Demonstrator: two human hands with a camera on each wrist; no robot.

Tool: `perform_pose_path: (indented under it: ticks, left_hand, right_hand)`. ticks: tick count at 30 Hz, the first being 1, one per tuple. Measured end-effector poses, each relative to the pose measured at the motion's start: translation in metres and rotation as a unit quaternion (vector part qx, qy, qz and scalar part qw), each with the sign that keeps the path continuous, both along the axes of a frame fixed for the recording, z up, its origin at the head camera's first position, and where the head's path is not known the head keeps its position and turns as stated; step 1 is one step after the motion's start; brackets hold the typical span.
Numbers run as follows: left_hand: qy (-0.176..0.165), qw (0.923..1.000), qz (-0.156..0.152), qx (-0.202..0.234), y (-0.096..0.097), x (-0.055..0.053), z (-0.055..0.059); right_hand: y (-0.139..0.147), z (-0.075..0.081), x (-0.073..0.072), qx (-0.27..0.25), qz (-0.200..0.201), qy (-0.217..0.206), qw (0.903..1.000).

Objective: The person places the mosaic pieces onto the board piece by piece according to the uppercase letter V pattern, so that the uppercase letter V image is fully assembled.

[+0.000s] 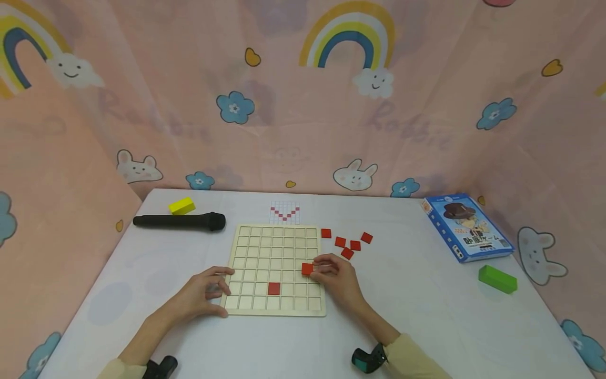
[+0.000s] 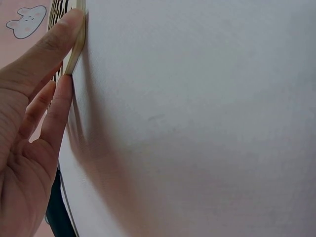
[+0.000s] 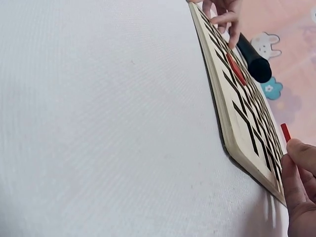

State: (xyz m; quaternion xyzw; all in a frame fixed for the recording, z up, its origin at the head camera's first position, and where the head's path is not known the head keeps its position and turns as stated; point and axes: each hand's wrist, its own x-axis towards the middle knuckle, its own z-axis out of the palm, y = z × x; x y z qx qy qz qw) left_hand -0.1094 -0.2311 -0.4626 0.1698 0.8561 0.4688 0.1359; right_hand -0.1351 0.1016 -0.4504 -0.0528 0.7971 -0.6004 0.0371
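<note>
A pale wooden grid board [image 1: 258, 311] lies on the white table. My left hand [image 1: 199, 295] touches its left edge with fairly straight fingers, the thumb near the near-left corner. In the left wrist view, the thumb and a fingertip [image 2: 61, 98] meet the board's rim. My right hand [image 1: 338, 279] pinches a red square tile [image 1: 307, 269] over the right side of the grid; in the right wrist view this tile [image 3: 285, 132] is tilted on edge, above the board. Another red tile [image 1: 274, 288] sits in a lower cell. Several loose red tiles [image 1: 355, 245] lie right of the board.
Behind the board is a small gridded pattern [image 1: 285, 212] with red squares in a V. A black microphone [image 1: 177, 221] and a yellow block [image 1: 182, 206] lie back left. At the right are a blue box [image 1: 468, 226] and a green block [image 1: 497, 279]. A patterned cloth hangs behind.
</note>
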Motion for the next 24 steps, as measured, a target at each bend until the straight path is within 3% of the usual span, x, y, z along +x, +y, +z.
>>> perform_pose_path:
  ticks: [5,8,17,24]
  left_hand:
    - [0.001,1.0,0.002,-0.003,0.001,0.0,0.001]
    - [0.001,1.0,0.004,-0.006,0.001,0.0,0.0]
    - [0.002,1.0,0.003,-0.005,0.001,0.0,0.001]
    - [0.006,1.0,0.004,-0.003,0.001,0.0,0.001]
  right_hand:
    - [-0.006,-0.023,-0.007,-0.003,-0.001,-0.001,1.0]
    - [-0.011,-0.029,-0.008,-0.004,0.008,0.001,1.0]
    - [-0.026,-0.029,-0.007,-0.016,0.045,0.036,0.9982]
    - [-0.038,-0.028,-0.008,-0.005,0.069,0.031,0.9971]
